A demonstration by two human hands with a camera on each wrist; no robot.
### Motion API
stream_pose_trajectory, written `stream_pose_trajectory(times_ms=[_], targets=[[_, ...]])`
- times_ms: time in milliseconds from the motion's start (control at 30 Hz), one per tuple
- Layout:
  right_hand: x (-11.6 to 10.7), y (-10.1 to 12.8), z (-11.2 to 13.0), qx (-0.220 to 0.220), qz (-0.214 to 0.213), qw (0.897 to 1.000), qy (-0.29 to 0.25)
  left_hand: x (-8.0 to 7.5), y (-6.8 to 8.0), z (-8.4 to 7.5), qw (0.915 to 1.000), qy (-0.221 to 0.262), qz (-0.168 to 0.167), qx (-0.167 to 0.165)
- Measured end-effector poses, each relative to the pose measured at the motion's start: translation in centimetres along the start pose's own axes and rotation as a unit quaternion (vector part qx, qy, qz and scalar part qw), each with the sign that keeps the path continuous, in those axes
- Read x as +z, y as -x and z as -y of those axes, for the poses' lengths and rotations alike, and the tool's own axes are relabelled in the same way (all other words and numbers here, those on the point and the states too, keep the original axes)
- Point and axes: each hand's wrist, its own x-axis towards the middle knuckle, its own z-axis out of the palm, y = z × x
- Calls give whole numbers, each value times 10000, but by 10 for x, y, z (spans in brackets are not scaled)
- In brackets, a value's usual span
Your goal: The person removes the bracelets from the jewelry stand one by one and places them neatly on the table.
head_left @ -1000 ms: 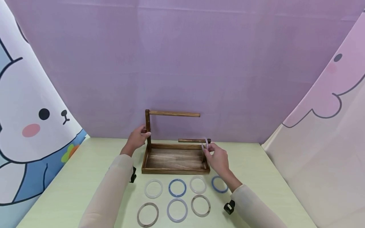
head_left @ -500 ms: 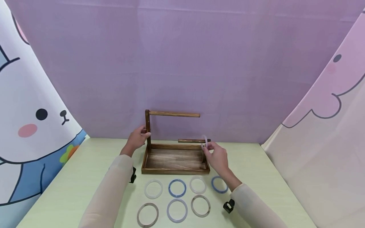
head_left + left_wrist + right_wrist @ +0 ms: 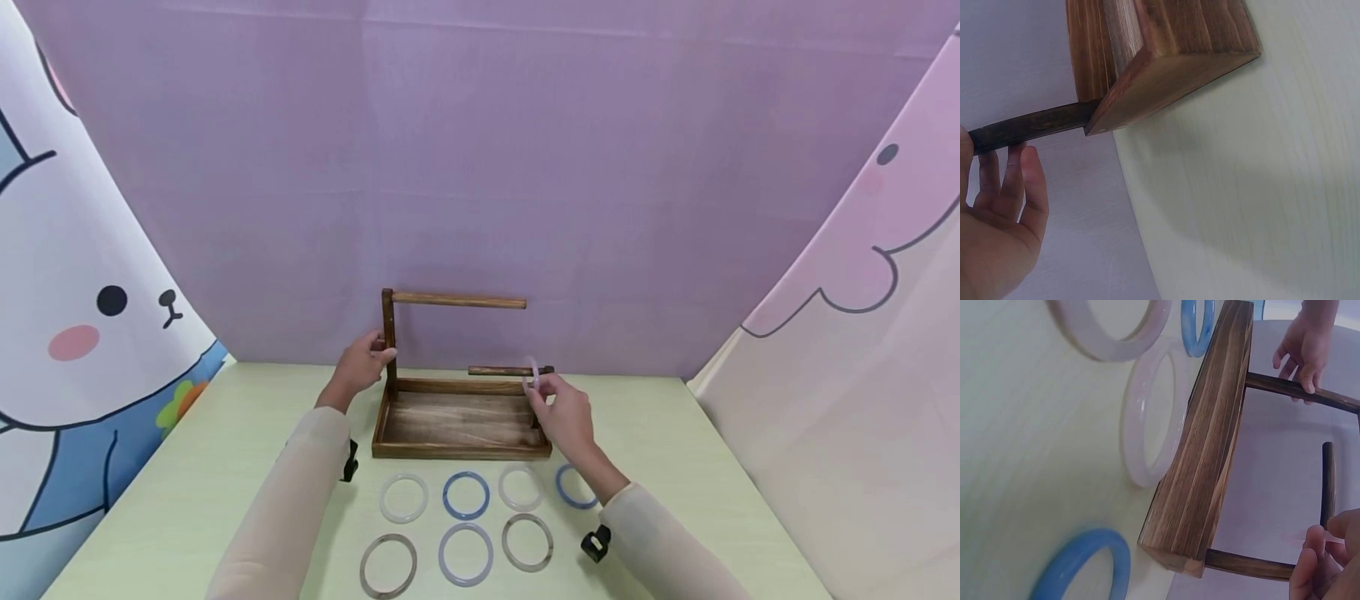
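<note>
My left hand (image 3: 362, 363) holds the tall left post (image 3: 389, 333) of a dark wooden stand, thumb on one side and fingers on the other. In the left wrist view the fingers (image 3: 1034, 175) lie against that post. My right hand (image 3: 567, 414) pinches a pale lilac bangle (image 3: 535, 372) at the stand's lower bar (image 3: 498, 371), near its right end. The bangle appears to loop round the bar; my fingers cover part of it. The right wrist view shows the curled fingers (image 3: 1316, 540) beside the bar, the bangle mostly hidden.
The stand's upper bar (image 3: 457, 299) ends free at the right, above a shallow tray base (image 3: 461, 452). Before it lie several bangles in two rows, among them a blue one (image 3: 467, 514), a lilac one (image 3: 466, 582) and a mottled grey-brown one (image 3: 528, 568). A purple cloth (image 3: 480, 167) hangs behind.
My right hand and the pinched bangle have shifted slightly left along the lower bar. The left hand, the stand and the bangles on the table stay as they were.
</note>
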Motion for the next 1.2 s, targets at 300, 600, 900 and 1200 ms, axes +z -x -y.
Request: stream_pose_trajectory(times_ms=[300, 600, 900, 1200], targets=[[7, 0, 12, 14, 5, 9999, -156, 1, 2, -1, 10000, -11, -33, -28], [11, 0, 18, 11, 158, 9994, -310, 3, -1, -3, 10000, 11, -7, -20], [14, -1, 21, -80, 129, 9994, -299, 4, -1, -2, 10000, -24, 38, 15], [21, 0, 28, -73, 201, 9991, -371, 2, -2, 0, 10000, -31, 32, 34]])
